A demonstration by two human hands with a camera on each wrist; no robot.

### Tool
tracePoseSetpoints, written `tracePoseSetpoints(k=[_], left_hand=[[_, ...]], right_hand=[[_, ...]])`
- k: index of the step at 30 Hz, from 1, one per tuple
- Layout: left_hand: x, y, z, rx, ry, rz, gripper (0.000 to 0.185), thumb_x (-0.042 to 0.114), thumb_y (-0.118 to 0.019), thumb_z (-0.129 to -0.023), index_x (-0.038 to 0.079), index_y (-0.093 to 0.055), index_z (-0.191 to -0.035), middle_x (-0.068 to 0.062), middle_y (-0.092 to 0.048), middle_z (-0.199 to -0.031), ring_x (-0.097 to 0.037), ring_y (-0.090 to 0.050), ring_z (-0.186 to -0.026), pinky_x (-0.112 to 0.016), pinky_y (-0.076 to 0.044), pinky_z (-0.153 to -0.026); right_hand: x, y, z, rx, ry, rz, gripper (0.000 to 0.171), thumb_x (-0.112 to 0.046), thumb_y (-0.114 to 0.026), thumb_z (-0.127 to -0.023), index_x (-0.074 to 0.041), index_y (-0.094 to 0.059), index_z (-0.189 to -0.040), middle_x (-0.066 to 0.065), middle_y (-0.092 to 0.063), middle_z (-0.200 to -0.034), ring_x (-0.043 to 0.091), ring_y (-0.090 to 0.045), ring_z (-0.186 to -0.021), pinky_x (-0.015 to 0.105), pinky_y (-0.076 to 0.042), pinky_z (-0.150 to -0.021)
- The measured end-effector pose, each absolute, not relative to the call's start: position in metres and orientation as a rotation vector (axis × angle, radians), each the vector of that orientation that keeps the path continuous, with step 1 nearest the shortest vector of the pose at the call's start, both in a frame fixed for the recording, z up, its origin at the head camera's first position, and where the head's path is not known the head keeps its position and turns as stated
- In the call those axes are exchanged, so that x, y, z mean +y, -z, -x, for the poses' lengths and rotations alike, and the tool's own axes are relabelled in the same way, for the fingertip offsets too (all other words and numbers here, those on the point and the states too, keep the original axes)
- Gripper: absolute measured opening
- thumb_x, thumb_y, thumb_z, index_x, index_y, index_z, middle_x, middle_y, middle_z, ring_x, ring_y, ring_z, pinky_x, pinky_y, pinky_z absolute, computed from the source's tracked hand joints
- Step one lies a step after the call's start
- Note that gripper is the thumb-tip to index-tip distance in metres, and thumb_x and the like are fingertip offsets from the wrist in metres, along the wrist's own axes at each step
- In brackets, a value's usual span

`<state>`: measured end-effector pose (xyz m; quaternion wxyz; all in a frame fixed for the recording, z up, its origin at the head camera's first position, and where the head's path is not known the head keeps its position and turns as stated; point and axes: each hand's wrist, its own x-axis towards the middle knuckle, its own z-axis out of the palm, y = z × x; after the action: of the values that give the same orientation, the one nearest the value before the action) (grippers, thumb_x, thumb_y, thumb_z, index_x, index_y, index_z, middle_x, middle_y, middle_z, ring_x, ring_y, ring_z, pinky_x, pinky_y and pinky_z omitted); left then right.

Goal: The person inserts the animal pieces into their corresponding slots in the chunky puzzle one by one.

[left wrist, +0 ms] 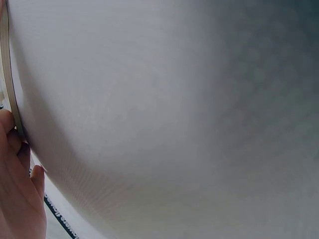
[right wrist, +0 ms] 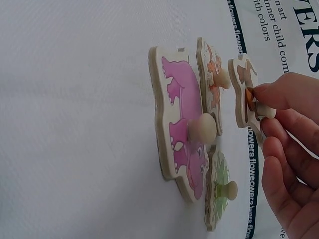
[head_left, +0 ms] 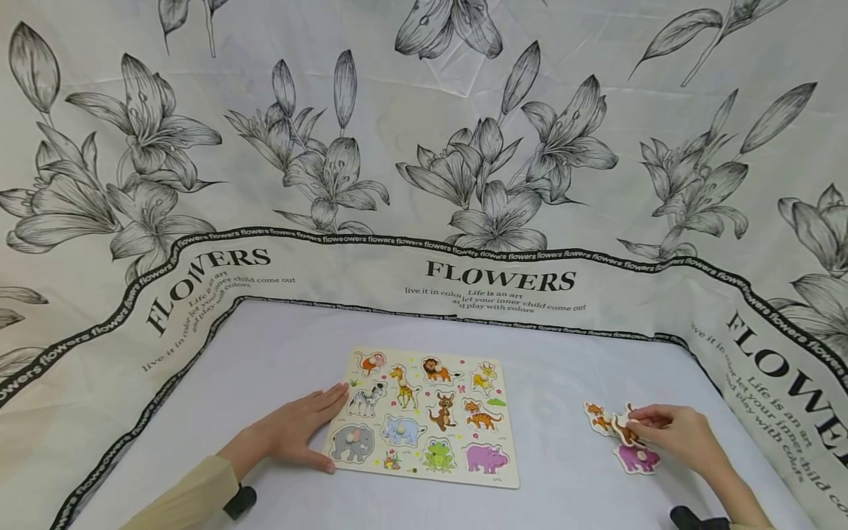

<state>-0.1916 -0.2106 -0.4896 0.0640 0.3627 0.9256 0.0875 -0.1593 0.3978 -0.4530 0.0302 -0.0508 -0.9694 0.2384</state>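
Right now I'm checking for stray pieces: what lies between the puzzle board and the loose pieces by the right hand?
Nothing: in the head view only bare white tablecloth separates the puzzle board from the loose pieces by the right hand.

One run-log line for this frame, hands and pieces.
left hand: rests on puzzle board edge | right hand: pinches brown piece peg | loose: purple piece, tiger piece
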Motion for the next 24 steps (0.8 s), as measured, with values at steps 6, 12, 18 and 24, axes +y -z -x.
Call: tracePoseSetpoints(k=[6,12,18,24], left_hand=[[-0.210,0.489,0.191,2.795,-0.252,-1.077,0.111,0.075,-0.059,-0.074,0.002,-0.026,-0.151,-0.013,-0.021,-0.160,-0.029,-0.025,-0.147,-0.046,-0.031,-0.117],[-0.210,0.491,0.192,2.798,-0.251,-1.081,0.111,0.075,-0.059,-0.074,0.002,-0.026,-0.151,-0.013,-0.021,-0.160,-0.029,-0.025,-0.147,-0.045,-0.032,-0.117],[-0.211,0.491,0.193,2.799,-0.244,-1.097,0.111,0.075,-0.059,-0.074,0.002,-0.026,-0.151,-0.013,-0.021,-0.160,-0.029,-0.026,-0.146,-0.046,-0.032,-0.117],[-0.211,0.492,0.193,2.799,-0.240,-1.102,0.111,0.075,-0.058,-0.074,0.002,-0.026,-0.151,-0.013,-0.021,-0.160,-0.029,-0.025,-0.146,-0.046,-0.032,-0.117]], right_hand=[[0.390,0.456,0.162,-2.965,-0.731,0.092,0.032,-0.030,-0.076,-0.081,-0.001,-0.074,-0.095,0.001,-0.072,-0.079,0.002,-0.056,-0.064,0.019,-0.047,-0.053],[0.382,0.457,0.167,-2.965,-0.728,0.070,0.032,-0.030,-0.076,-0.080,-0.001,-0.073,-0.095,0.000,-0.070,-0.077,0.006,-0.055,-0.066,0.019,-0.047,-0.053],[0.374,0.457,0.171,-2.976,-0.742,0.076,0.034,-0.032,-0.077,-0.080,-0.002,-0.074,-0.096,0.000,-0.069,-0.078,0.009,-0.055,-0.068,0.020,-0.045,-0.053],[0.367,0.457,0.175,-2.973,-0.748,0.052,0.031,-0.030,-0.076,-0.080,-0.002,-0.074,-0.096,0.000,-0.069,-0.078,0.009,-0.055,-0.068,0.020,-0.046,-0.053]])
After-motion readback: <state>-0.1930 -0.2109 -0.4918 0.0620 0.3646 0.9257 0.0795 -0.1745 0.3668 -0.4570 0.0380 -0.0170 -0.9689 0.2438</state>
